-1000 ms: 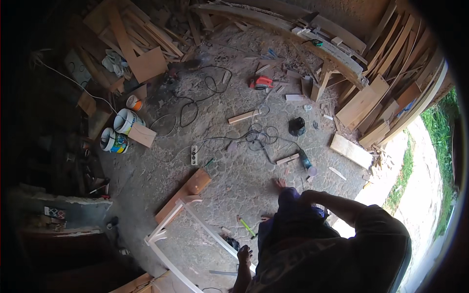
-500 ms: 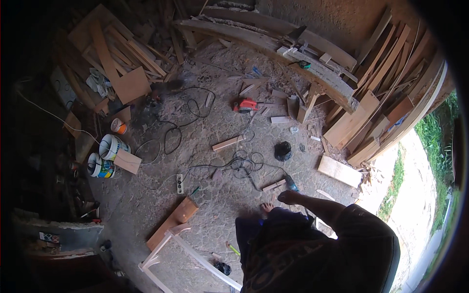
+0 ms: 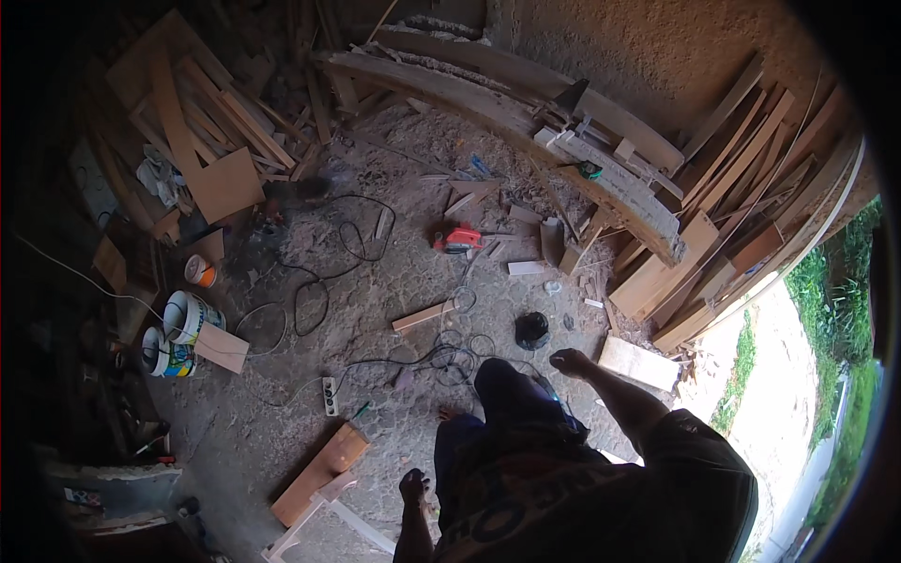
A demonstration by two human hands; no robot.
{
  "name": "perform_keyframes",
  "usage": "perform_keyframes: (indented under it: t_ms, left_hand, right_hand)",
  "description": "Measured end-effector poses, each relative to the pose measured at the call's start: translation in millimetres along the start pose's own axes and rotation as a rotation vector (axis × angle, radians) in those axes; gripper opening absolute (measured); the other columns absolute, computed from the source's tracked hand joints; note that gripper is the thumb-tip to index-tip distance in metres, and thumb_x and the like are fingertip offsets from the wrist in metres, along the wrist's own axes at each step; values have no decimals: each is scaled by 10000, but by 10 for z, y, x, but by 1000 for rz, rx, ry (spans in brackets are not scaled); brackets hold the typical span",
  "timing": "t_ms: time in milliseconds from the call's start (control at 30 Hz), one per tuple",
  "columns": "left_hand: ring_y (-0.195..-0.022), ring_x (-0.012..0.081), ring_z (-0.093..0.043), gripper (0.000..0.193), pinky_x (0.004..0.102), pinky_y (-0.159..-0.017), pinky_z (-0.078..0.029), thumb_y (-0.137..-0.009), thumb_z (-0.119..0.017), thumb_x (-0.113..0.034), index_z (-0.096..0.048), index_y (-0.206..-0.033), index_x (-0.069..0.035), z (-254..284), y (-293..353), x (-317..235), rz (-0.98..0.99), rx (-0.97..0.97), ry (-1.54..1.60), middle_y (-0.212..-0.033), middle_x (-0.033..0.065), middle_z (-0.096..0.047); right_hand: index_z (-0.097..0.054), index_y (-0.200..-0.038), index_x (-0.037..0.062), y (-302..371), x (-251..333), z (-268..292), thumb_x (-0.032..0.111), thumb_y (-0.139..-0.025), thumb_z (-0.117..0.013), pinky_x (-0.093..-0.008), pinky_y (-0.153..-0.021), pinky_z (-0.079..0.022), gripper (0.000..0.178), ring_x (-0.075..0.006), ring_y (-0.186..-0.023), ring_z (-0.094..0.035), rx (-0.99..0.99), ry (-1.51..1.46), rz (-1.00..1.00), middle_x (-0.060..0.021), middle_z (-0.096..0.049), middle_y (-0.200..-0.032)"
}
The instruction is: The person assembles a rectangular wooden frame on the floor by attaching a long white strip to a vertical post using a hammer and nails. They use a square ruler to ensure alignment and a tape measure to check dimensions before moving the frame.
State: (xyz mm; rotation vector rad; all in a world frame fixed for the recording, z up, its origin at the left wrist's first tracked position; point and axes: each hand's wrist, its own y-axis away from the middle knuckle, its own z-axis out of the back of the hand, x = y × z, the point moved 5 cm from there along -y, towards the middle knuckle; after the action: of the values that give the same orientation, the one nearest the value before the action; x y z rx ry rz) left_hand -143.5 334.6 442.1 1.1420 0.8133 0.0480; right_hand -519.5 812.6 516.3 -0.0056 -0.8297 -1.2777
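My right hand (image 3: 568, 363) hangs over the floor to the right of my raised knee, its fingers curled and nothing visible in them. Just below it, a blue-green power tool (image 3: 546, 387) shows in part beside my leg; the hand looks apart from it. On the left of my body, my left hand (image 3: 414, 486) is loosely closed, with no object seen in it. The nearest things to that hand are a reddish-brown wooden block (image 3: 322, 472) and a pale wooden frame (image 3: 361, 527), partly cut off by the picture's dark rim. A bare foot (image 3: 450, 413) shows at my knee.
A power strip (image 3: 330, 396) and tangled black cables (image 3: 450, 358) lie ahead. Farther off are a black bag (image 3: 531, 330), a red power tool (image 3: 458, 240) and a wood strip (image 3: 424, 316). Paint buckets (image 3: 169, 352) stand left; a heavy beam (image 3: 507, 103) and leaning boards (image 3: 741, 178) line the back.
My right hand has come off the blue-green tool and moved slightly up and right. My left hand has come into view. My knee now covers the small wood piece beside the tool.
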Motion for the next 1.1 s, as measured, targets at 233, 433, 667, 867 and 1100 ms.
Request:
perform_keyframes:
  t_ms: [233,433,667,867,1100]
  left_hand:
    - [-760,152,-688,220,296,-633,-512,-957,-656,-258,-705,-1073,-78,179,-295,-1386,-243,-86,84,-920,30,-691]
    - [-765,332,-639,292,429,-722,-502,-935,-560,-300,-651,-846,-38,-290,-283,-1625,-387,-504,-32,-841,171,-685]
    - [-990,377,-690,224,505,-845,-564,-926,-546,-244,-705,-957,-91,-1945,650,-605,110,-563,-143,-1028,165,-718]
    - [-900,349,-698,118,507,-789,-568,-870,-608,-181,-682,-864,-90,-2793,692,-1220,-158,-603,-184,-897,163,-691]
    - [-914,300,-703,245,436,-769,-569,-983,-566,-276,-709,-1025,-81,-2387,201,-1478,-228,-785,-698,-1008,137,-709]
  right_hand:
    - [-695,-1209,48,-1791,-309,1939,345,-894,-658,-464,-1013,-505,435,-395,-1164,-648,-304,143,59,-229,-695,-1210]
    - [-452,-1522,106,-3377,-1114,4389,482,-898,-662,-592,-1135,-351,758,-446,-1432,-380,-543,859,-230,-263,-464,-1493]
    - [-624,-1190,79,-4604,-293,3057,529,-951,-576,-567,-971,-430,512,-338,-1071,-573,-334,646,51,-162,-618,-1135]
    - [-621,-1071,106,-5276,354,2712,533,-956,-569,-539,-898,-447,445,-296,-922,-563,-114,515,131,-115,-606,-999]
    - [-618,-932,137,-5038,844,1957,537,-961,-560,-506,-812,-467,405,-247,-747,-550,193,-68,66,-60,-592,-841]
